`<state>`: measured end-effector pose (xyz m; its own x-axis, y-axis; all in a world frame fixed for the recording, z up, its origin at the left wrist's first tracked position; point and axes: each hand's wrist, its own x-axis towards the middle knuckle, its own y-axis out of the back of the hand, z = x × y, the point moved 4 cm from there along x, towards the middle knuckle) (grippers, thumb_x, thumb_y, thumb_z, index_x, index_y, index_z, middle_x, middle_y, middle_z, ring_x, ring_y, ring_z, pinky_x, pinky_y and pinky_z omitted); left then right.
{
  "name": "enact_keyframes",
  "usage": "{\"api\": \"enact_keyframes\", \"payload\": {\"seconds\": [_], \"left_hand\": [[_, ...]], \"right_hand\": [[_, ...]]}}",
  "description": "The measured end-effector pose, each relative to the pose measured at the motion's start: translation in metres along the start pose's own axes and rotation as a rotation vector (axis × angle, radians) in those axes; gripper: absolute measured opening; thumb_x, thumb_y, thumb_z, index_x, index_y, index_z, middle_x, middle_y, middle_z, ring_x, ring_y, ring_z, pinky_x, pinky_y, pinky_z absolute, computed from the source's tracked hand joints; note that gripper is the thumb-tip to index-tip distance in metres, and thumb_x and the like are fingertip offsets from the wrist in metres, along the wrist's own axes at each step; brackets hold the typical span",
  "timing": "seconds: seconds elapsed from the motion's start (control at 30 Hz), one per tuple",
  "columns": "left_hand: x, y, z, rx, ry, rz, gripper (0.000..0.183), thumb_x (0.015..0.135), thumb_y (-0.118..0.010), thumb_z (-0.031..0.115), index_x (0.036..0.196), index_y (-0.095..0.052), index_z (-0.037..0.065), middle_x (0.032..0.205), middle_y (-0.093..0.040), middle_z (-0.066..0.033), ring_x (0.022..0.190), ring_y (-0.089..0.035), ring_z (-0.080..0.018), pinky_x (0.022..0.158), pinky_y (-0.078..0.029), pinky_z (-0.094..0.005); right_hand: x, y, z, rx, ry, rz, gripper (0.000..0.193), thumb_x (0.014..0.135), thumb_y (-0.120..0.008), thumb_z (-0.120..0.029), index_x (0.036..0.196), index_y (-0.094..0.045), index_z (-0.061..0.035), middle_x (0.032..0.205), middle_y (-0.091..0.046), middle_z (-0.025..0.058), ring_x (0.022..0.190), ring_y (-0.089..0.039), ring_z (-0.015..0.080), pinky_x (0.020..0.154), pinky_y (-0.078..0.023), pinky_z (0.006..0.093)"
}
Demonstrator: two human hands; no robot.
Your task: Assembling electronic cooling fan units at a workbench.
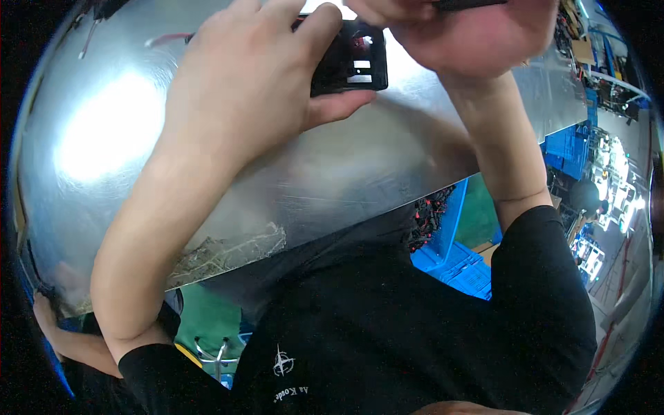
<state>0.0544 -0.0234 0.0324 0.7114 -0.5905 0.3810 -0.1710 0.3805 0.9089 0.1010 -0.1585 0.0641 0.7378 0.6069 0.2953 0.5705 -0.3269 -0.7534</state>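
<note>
My left hand (252, 76) is wrapped over a black rectangular plastic casing (377, 66) at the top middle, above the metal table. Its thumb lies along the casing's near edge, and fingers cover much of its left side. Small cut-outs and a reddish spot show in the casing's right part. To the right, my right hand (477, 41) is raised close to the camera, palm side showing, with its fingers closed around a dark object (472, 3). Most of that object is cut off by the upper edge, so its kind cannot be made out.
The shiny metal table (346, 176) has a worn near edge. Wires with white plugs (160, 41) lie at its far left. Below the table, a blue crate (453, 214) stands beside black and red parts (430, 220). Another person's arm (79, 346) reaches in at lower left.
</note>
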Motion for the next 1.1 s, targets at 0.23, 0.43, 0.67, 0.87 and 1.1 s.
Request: {"api": "enact_keyframes", "payload": {"seconds": [0.23,0.43,0.67,0.87,1.1], "left_hand": [[0.015,0.014,-0.012,-0.174,-0.069,-0.115,0.059,0.07,-0.085,0.051,0.104,-0.068,0.006,0.087,-0.051,-0.0103,0.075,-0.057,-0.0296,0.068,-0.049,-0.0418],[0.019,0.013,-0.013,-0.144,-0.118,-0.192,0.057,0.073,-0.083,0.052,0.102,-0.067,0.006,0.088,-0.053,-0.0104,0.073,-0.057,-0.0283,0.066,-0.048,-0.0404],[0.014,-0.001,-0.017,-0.184,-0.336,-0.023,0.067,0.073,-0.077,0.061,0.111,-0.068,0.006,0.101,-0.06,-0.0122,0.089,-0.06,-0.0328,0.079,-0.051,-0.0432],[0.014,-0.002,-0.012,-0.166,-0.216,0.014,0.069,0.072,-0.078,0.058,0.117,-0.067,0.006,0.102,-0.06,-0.0116,0.09,-0.061,-0.0321,0.08,-0.051,-0.043],[0.002,-0.008,-0.016,-0.151,-0.085,-0.081,0.068,0.071,-0.083,0.049,0.122,-0.064,0.009,0.103,-0.058,-0.0104,0.092,-0.06,-0.0325,0.081,-0.05,-0.0446]], "right_hand": [[-0.004,0.018,-0.013,-0.541,-0.133,-0.089,0.076,0.096,-0.032,-0.083,0.082,-0.045,-0.0098,0.063,-0.039,-0.0004,0.051,-0.029,0.0108,0.051,-0.028,0.0272],[-0.003,0.027,-0.013,-0.43,-0.144,0.013,0.076,0.095,-0.034,-0.084,0.082,-0.046,-0.0104,0.063,-0.043,0.0004,0.05,-0.031,0.0107,0.05,-0.028,0.0273],[0.004,0.032,0.005,0.1,-0.291,-0.256,0.07,0.097,-0.04,-0.079,0.078,-0.048,-0.0125,0.056,-0.039,-0.0025,0.04,-0.031,0.0102,0.04,-0.024,0.0276],[0.015,0.027,-0.028,-0.385,-0.198,-0.208,0.066,0.098,-0.04,-0.078,0.086,-0.05,-0.0134,0.062,-0.041,-0.0017,0.047,-0.038,0.0109,0.047,-0.032,0.0289],[-0.009,0.001,-0.034,-0.738,0.204,0.047,0.08,0.096,-0.018,-0.085,0.098,-0.05,-0.0114,0.073,-0.044,-0.0009,0.053,-0.043,0.0099,0.049,-0.035,0.0252]]}}
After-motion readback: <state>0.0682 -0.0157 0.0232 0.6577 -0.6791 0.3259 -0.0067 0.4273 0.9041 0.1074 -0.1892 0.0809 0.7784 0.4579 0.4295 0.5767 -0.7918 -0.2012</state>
